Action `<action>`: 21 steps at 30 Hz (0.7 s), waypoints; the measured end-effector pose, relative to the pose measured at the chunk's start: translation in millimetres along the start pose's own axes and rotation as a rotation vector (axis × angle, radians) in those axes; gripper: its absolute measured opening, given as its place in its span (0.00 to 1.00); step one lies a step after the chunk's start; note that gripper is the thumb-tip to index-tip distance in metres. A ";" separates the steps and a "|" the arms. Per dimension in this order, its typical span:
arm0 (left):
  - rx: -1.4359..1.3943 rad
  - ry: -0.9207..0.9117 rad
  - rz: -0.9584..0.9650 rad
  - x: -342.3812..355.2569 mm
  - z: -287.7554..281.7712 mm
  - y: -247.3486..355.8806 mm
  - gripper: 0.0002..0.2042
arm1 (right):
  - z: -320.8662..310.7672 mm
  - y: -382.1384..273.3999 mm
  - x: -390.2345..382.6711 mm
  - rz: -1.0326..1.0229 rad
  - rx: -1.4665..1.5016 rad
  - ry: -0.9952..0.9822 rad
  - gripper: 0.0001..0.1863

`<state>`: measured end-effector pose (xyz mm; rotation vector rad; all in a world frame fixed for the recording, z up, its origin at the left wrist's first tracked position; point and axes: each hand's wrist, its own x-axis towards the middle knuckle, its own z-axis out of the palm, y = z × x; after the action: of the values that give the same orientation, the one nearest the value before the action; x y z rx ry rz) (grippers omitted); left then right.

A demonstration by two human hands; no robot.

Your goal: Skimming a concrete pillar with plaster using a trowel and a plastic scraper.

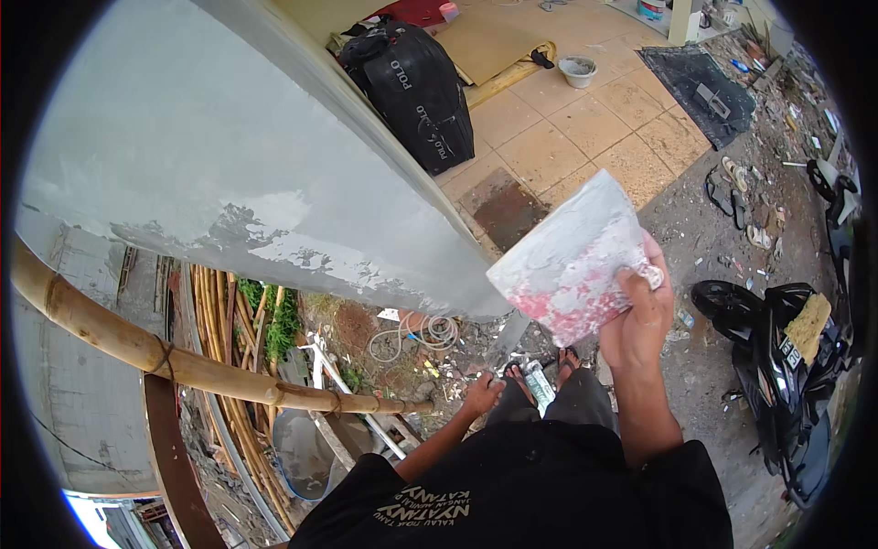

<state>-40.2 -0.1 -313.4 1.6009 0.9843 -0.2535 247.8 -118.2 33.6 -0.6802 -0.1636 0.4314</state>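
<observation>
My right hand [640, 320] grips a flat, roughly square board [581, 247] by its right edge, thumb on top. White putty coats the board, with pink-red patches showing along its lower part. Lower and to the left, my left hand [482, 395] is closed around the handle of a putty knife [506, 342]; its grey blade points up and away from me. Just beyond the blade is the lower edge of a pale grey wall [302, 165], where rough white patches of filler meet smoother plaster. The handle is mostly hidden by my fingers.
A bamboo pole [210, 371] crosses at the left, with more bamboo poles [224, 320] beyond it. A coiled hose [430, 337] lies on the ground. A motorcycle [768, 366] stands at right. On the tiles are a black bag [412, 96] and a bucket [577, 71].
</observation>
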 end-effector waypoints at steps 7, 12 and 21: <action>-0.385 -0.141 0.076 -31.7 20.7 108.4 0.13 | -170.7 -29.4 24.9 0.168 -0.089 0.152 0.22; -0.428 -0.291 0.109 -74.4 -11.4 153.2 0.13 | -183.0 -46.4 56.7 -0.016 -0.617 -0.036 0.16; -0.512 -0.461 0.117 -137.7 -33.7 208.1 0.14 | -92.1 -33.2 68.0 -0.237 -0.860 -1.165 0.15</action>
<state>9.5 -24.9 -67.7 1.0592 0.5373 -0.2503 346.2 -164.2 -15.5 -1.1574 -1.5854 0.4802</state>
